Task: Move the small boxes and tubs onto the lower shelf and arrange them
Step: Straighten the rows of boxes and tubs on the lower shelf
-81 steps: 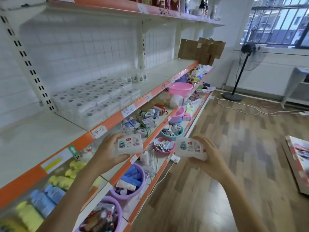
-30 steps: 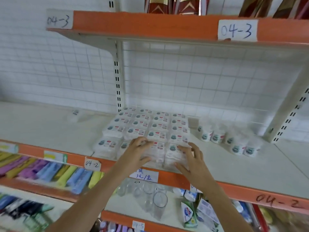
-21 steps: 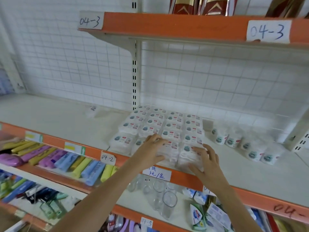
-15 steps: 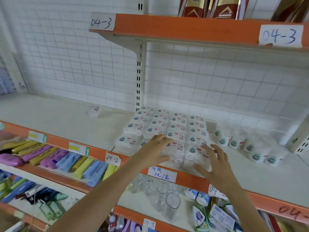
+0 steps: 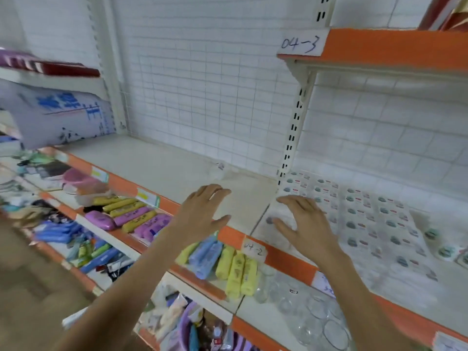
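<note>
1. The small boxes (image 5: 359,216) lie flat in tight rows on the shelf (image 5: 162,168) marked "04-2", packed edge to edge with printed tops up, likely so the block stays neat and every label shows.
2. The round tubs (image 5: 440,245) sit just right of the block, kept apart by type.
3. The right hand (image 5: 307,224) hovers over the block's near left corner with fingers (image 5: 286,200) spread and holding nothing; whether it touches the boxes is unclear in the blur.
4. The left hand (image 5: 202,211) hangs above bare shelf to the left, fingers (image 5: 215,190) apart and empty, probably free for the next item.
5. One stray small pack (image 5: 219,167) lies alone near the back grid.
6. Readable writing: the handwritten tags "04-2" (image 5: 253,250) and "04-3" (image 5: 298,43). The box and tub print is too blurred to read.
</note>
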`<action>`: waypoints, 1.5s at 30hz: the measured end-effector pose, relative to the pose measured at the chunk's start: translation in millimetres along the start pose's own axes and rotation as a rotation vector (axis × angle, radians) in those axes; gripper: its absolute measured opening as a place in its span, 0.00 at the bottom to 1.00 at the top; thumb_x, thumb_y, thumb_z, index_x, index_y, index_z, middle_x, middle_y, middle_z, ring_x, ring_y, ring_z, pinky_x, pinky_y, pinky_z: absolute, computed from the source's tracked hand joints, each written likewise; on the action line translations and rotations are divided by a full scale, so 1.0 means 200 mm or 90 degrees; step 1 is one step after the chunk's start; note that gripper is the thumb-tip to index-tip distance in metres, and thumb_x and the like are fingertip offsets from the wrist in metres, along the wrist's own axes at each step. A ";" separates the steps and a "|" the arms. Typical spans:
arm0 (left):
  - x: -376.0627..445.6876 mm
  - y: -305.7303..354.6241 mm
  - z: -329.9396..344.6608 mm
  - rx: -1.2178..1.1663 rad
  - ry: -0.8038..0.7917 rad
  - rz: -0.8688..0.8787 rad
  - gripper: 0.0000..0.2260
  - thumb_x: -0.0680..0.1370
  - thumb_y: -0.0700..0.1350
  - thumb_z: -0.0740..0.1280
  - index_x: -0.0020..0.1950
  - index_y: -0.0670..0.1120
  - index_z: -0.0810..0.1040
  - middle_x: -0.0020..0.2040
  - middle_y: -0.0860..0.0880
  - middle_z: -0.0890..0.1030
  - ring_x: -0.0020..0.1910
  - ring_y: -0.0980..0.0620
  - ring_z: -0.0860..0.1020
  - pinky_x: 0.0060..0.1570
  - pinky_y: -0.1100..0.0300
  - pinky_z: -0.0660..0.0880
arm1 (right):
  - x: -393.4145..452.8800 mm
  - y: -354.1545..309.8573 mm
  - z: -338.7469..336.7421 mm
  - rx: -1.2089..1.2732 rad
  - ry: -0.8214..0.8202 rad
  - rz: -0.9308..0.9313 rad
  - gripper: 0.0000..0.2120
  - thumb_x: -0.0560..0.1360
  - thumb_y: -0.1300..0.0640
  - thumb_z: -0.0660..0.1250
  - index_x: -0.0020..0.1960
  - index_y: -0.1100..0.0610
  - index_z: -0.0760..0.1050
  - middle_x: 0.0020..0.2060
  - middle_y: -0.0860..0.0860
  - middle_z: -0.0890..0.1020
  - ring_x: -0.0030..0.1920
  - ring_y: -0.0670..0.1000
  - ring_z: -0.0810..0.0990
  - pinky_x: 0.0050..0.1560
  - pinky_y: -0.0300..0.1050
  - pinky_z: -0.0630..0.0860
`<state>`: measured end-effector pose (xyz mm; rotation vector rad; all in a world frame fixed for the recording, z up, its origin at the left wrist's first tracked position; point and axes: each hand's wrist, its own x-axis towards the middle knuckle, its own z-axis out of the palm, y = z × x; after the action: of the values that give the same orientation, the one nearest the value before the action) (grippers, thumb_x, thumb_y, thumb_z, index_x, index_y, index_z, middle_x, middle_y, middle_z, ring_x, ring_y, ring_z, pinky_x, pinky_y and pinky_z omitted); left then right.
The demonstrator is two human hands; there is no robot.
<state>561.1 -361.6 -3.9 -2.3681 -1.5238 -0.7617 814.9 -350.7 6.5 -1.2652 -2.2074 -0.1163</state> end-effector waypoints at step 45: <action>0.71 -1.78 0.69 -0.218 -0.201 0.116 0.30 0.70 0.66 0.55 0.60 0.46 0.76 0.58 0.50 0.77 0.60 0.49 0.74 0.57 0.57 0.70 | 1.43 -0.26 1.22 0.342 0.013 0.625 0.22 0.69 0.48 0.71 0.59 0.51 0.68 0.49 0.50 0.75 0.47 0.50 0.77 0.45 0.46 0.76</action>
<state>331.6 -33.3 -75.9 -2.9528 -1.3437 -0.6766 556.0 -74.6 -33.7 -1.8064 -1.2395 0.7742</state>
